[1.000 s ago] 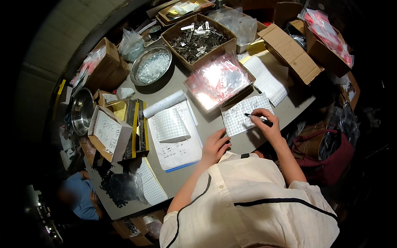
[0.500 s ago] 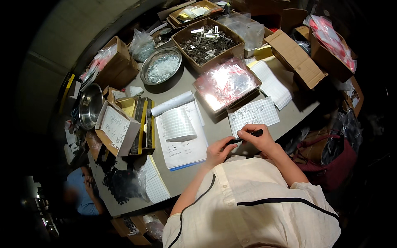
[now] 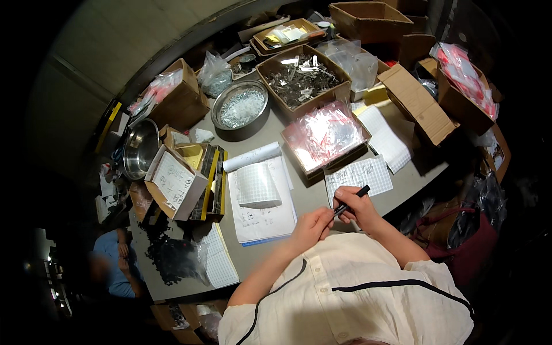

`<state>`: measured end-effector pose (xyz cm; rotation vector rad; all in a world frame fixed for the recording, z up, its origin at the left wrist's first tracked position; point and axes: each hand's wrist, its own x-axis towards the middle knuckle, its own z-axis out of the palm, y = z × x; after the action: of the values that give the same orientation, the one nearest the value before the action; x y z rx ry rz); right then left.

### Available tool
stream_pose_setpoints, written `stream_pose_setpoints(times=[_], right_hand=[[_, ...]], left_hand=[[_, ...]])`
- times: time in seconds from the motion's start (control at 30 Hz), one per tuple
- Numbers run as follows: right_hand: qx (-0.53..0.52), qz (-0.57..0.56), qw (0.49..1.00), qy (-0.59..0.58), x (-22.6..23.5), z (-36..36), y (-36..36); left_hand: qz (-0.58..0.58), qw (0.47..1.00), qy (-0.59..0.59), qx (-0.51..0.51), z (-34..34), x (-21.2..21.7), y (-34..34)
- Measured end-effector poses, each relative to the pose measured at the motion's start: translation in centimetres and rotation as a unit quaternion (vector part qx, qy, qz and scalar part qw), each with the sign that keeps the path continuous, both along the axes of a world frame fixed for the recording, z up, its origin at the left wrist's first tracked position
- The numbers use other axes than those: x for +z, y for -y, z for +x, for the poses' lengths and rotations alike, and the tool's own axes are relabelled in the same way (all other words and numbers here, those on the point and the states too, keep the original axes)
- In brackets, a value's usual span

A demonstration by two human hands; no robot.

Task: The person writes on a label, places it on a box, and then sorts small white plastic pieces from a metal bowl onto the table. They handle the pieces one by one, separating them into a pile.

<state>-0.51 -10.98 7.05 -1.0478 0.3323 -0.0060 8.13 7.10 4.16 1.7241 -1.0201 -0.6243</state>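
A black marker pen [image 3: 364, 190] slants between my two hands near the table's front edge. My right hand [image 3: 360, 211] is closed round its barrel, with the upper end sticking out past the fingers. My left hand [image 3: 312, 229] is closed at the pen's lower end, fingers pinched and touching the right hand; the pen's tip is hidden there. Just beyond my right hand lies a checked sheet [image 3: 368, 175] with large handwriting. To the left of my hands rests a pad of paper [image 3: 261, 221] on a blue-edged board, its top sheet curled back.
Beyond the sheet stands a box of clear and red plastic bags [image 3: 328, 135]. Farther back are a box of dark metal parts [image 3: 302, 77] and a metal bowl of small shiny pieces [image 3: 240, 109]. Small cartons [image 3: 175, 184] and black pieces [image 3: 172, 253] lie left. A person [image 3: 115, 261] sits far left.
My hands have come together: the left, earlier apart with a black piece in its fingers, now meets the pen's lower end. The pen is tilted more steeply. The whole view has shifted slightly.
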Motion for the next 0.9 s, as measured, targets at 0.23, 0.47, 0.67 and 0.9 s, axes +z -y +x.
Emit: stream_pose_setpoints(times=[0.23, 0.47, 0.67, 0.9], right_hand=[[0.001, 0.083, 0.992, 0.100, 1.3, 0.0, -0.7], [0.062, 0.046, 0.997, 0.024, 1.4, 1.5, -1.5], [0.317, -0.115, 0.933, 0.124, -0.1, 3.0, 3.7], [0.481, -0.411, 0.757, 0.163, 7.6, 4.1, 1.9]], left_hand=[[0.037, 0.902, -0.428, 0.032, -1.8, 8.1, 0.6], [0.016, 0.874, -0.482, 0.061, -1.2, 7.2, -1.5], [0.062, 0.895, -0.432, 0.086, -1.4, 5.8, -4.7], [0.100, 0.922, -0.372, 0.035, -1.4, 8.3, -5.1]])
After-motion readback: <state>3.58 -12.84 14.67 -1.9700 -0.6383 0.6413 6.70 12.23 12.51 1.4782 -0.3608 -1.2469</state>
